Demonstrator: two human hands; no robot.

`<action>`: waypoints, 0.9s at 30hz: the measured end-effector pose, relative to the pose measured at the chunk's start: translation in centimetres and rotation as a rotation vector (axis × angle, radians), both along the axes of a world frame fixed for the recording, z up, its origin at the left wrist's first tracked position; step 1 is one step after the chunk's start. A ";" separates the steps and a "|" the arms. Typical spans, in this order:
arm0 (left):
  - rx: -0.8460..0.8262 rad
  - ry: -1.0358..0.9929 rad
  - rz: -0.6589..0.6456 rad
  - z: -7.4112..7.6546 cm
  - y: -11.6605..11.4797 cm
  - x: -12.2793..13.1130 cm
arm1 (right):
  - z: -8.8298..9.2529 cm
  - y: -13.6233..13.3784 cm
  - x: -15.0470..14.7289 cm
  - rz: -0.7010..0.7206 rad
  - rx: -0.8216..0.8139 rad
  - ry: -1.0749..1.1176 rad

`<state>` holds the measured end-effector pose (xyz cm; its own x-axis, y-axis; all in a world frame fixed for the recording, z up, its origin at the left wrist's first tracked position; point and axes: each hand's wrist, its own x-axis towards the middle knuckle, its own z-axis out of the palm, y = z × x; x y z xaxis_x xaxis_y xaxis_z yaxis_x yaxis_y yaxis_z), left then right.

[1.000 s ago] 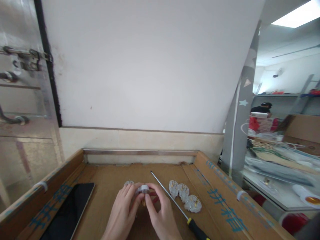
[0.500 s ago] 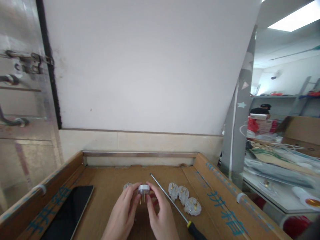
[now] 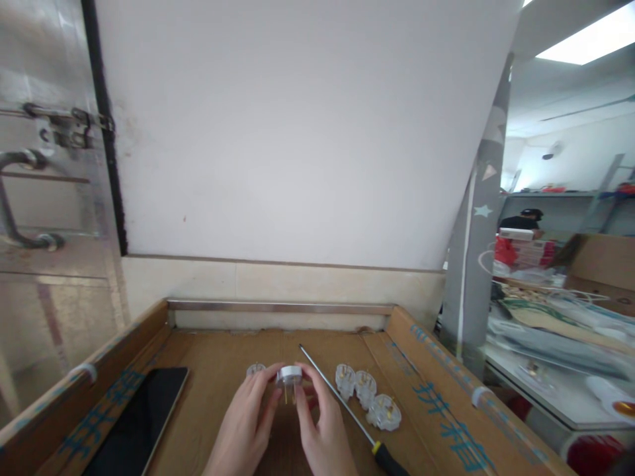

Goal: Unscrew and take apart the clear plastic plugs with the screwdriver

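Observation:
Between the fingertips of both hands is a power plug (image 3: 290, 375) with a white top and a clear body, its brass pins pointing down. My left hand (image 3: 248, 413) pinches it from the left, and my right hand (image 3: 320, 416) grips its right side. Just beyond the left fingers, partly covered by them, lies another clear plug (image 3: 255, 368). To the right of my right hand a screwdriver (image 3: 342, 400) with a black and yellow handle lies aslant on the cardboard. Past it three clear plugs (image 3: 366, 387) lie in a row, pins upward.
A dark phone (image 3: 136, 420) lies at the left of the cardboard-lined tray (image 3: 213, 350), whose raised sides carry blue writing. A white wall panel stands behind it. At right are a grey post (image 3: 469, 284), a cluttered table (image 3: 540, 390) and a person (image 3: 523, 219) farther back.
The held plug has turned slightly in my fingers and both hands sit a little further right in view. The whole view has shifted slightly; the things on the tray lie as before.

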<state>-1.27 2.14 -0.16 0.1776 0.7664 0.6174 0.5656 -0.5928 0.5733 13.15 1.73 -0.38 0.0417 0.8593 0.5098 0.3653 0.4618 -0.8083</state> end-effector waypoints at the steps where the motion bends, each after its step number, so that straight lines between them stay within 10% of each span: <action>1: 0.015 0.007 0.013 0.0 0.0 -0.1 | -0.1 0.0 0.0 0.012 -0.010 0.002; 27: 0.093 0.181 0.054 -1.0 0.1 -0.3 | -0.5 0.0 0.1 -0.010 -0.054 -0.121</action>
<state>-1.55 2.27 -1.16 0.2520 0.7190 0.6477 0.6867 -0.6044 0.4038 13.22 1.71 -0.86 -0.0082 0.8853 0.4649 0.4661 0.4147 -0.7815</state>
